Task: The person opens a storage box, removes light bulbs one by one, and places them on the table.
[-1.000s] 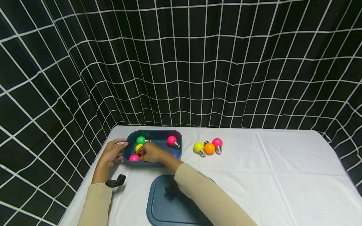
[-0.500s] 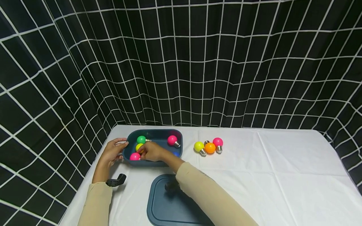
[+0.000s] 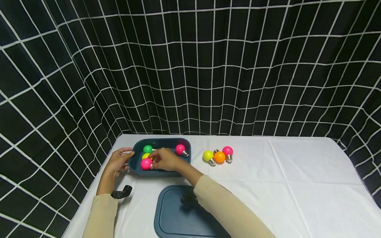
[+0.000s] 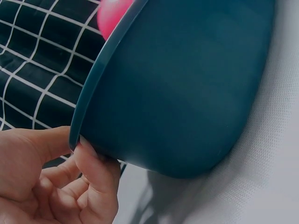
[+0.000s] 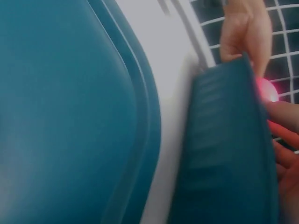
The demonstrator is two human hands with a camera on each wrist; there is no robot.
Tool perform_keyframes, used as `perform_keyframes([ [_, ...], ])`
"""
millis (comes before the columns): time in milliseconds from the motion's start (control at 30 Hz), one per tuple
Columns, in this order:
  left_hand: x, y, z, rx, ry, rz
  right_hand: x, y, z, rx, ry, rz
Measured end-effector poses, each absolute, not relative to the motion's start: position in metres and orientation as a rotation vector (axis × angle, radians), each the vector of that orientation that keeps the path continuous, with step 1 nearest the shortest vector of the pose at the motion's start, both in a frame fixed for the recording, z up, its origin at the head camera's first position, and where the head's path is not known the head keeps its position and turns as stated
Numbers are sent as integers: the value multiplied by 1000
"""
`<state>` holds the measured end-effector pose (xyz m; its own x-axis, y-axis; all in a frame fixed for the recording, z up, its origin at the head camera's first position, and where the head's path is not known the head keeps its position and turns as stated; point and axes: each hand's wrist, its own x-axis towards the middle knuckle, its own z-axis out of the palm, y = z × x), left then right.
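Note:
My left hand (image 3: 118,161) pinches the rim at the left end of a dark blue plastic box (image 3: 136,169); the left wrist view shows thumb and fingers on either side of that rim (image 4: 88,95). Over the box's front left part, my right hand (image 3: 166,160) pinches a pink light bulb (image 3: 146,164) by its base, the globe pointing left and raised to about rim height. Just behind it lies a yellow bulb (image 3: 146,156), partly covered. Farther back in the box is a green bulb (image 3: 148,149), and another pink bulb (image 3: 180,149) sits at the right end.
On the white cloth right of the box lie a yellow bulb (image 3: 208,155), an orange bulb (image 3: 219,157) and a pink bulb (image 3: 227,151) close together. A flat blue lid (image 3: 169,215) lies in front, partly under the right forearm. A black gridded curtain (image 3: 226,82) stands behind.
My right hand has lifted the front pink bulb from the box's floor and drawn it slightly to the right. The blue bulb seen earlier is now hidden. My left hand stays on the rim.

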<state>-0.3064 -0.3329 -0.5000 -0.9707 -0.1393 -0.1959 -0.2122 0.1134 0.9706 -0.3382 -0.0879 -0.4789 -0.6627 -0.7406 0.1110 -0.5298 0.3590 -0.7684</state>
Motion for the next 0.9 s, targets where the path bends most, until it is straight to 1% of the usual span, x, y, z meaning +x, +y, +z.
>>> perform_keyframes([
  [367,-301,-332,-504,-361,2293,2014,-322,-55,-461,-1068,2412,-1285],
  [667,-294,-334,-506,-369,2322,1970,-311,-29,-451,-1130,2409,-1399],
  [900,-299,-329,-498,-352,2333,1973,-303,-3,-442,-1117,2423,-1511],
])
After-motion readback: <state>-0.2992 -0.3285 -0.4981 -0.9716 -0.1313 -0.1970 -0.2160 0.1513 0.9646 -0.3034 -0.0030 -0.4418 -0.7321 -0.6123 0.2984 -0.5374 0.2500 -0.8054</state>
